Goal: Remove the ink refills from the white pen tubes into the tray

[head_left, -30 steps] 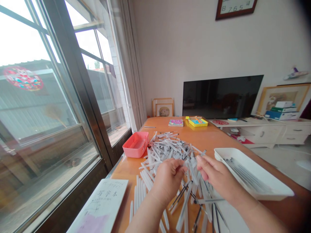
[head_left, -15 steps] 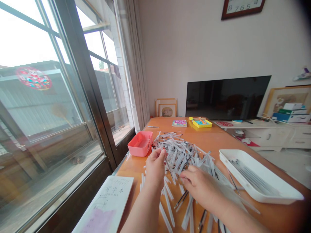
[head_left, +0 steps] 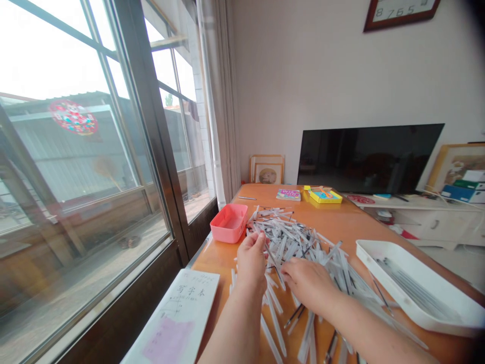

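Left hand, grip clamped on a refill over the pen pile; right hand, grip impossible to tell; notebook beside the pile reads "写字本".

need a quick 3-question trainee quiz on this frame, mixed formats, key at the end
1. True or false: the pink box stands right of the pen pile.
2. What lies in the white tray? A) thin dark refills B) books C) scissors
3. Which hand is nearer the pink box?
Key: 1 false, it stands left of the pile. 2 A. 3 the left hand; the right hand rests on the pile.
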Available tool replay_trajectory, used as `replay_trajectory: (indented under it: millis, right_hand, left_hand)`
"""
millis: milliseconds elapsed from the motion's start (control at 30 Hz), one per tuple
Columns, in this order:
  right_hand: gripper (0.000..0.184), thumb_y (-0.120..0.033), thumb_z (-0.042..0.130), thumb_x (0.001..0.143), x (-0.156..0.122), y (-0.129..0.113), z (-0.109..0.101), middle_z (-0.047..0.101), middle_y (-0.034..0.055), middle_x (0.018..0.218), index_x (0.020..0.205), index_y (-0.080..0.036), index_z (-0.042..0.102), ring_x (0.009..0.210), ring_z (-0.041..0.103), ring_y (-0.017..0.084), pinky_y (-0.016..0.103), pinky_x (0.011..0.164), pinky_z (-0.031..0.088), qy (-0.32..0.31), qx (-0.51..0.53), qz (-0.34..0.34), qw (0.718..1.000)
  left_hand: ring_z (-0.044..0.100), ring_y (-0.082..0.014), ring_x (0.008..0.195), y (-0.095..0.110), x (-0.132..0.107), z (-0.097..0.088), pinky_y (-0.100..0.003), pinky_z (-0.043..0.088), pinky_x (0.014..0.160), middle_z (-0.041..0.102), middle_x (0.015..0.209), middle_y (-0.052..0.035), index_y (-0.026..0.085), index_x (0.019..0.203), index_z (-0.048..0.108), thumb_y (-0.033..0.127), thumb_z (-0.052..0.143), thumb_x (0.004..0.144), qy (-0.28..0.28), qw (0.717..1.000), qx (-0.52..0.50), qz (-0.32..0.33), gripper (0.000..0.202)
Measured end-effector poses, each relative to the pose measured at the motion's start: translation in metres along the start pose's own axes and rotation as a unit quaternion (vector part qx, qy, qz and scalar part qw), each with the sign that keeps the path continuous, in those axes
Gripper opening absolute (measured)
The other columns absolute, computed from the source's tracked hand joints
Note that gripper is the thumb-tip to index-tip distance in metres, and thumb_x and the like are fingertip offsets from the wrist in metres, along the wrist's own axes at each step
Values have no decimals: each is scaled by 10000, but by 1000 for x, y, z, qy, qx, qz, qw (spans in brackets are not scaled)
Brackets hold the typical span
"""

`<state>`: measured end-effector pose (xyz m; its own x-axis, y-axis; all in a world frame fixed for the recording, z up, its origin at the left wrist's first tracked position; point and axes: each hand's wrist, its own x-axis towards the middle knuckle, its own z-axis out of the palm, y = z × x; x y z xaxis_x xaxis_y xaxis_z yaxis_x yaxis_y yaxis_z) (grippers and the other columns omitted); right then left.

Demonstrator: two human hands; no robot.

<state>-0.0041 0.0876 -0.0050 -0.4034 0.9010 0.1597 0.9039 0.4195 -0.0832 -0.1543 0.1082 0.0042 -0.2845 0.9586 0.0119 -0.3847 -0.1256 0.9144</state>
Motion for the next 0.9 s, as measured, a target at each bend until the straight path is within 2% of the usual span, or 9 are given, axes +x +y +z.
replay_trajectory:
  millis: [133,300,433,633,700,767,833,900]
  right_hand:
    - [218,-231,547,873,7,2,-2,762,47,961,989,-282,724,924,702,260,321,741,412,-12,0,0,1000]
    - [282,-259,573,833,12,7,-4,783,83,954,1070,-282,724,925,717,301,355,752,438,-32,7,1,999]
    - [302,-243,587,804,13,8,-3,786,82,986,1064,-295,733,957,715,307,365,786,441,-38,26,-8,999]
    - [168,-222,559,827,9,7,-4,752,39,964,930,-261,686,903,693,244,316,749,431,-17,74,-7,997]
    - [124,-237,524,865,4,7,-7,729,18,904,898,-247,643,847,675,206,293,719,434,-4,143,0,990]
    - [94,-254,511,884,-4,7,-12,699,3,815,887,-235,602,783,657,186,279,679,441,2,279,26,960]
    - [72,-274,528,885,-14,7,-19,688,1,778,913,-227,574,768,657,188,280,660,461,-2,440,80,895]
    - [101,-299,570,878,-26,7,-25,706,14,810,940,-220,566,806,673,196,288,687,490,-7,555,140,820]
  left_hand:
    - [494,-85,636,0,0,0,-227,381,621,672,827,-36,156,888,682,502,764,720,4,1000,0,-1,394]
    - [494,-84,632,0,-1,0,-223,378,613,670,819,-34,157,874,682,513,773,705,7,1000,2,-3,404]
    - [491,-85,639,0,-1,0,-222,377,612,669,827,-34,159,877,677,503,766,717,6,1000,4,-4,390]
    - [489,-91,656,0,0,1,-220,383,606,653,823,-32,161,881,667,479,747,751,2,1000,6,-4,353]
    - [494,-90,661,0,0,1,-218,388,608,647,825,-30,162,878,660,472,743,758,0,1000,1,-5,342]
    - [490,-85,649,-1,-1,1,-215,388,602,639,820,-27,162,870,655,475,745,759,-3,1000,-5,-6,344]
    - [482,-79,632,-2,-2,2,-212,387,592,629,811,-24,159,859,652,484,755,751,-7,1000,-13,-7,357]
    - [482,-78,628,-2,-3,3,-212,396,591,622,809,-24,155,854,652,492,769,739,-12,1000,-19,-8,375]
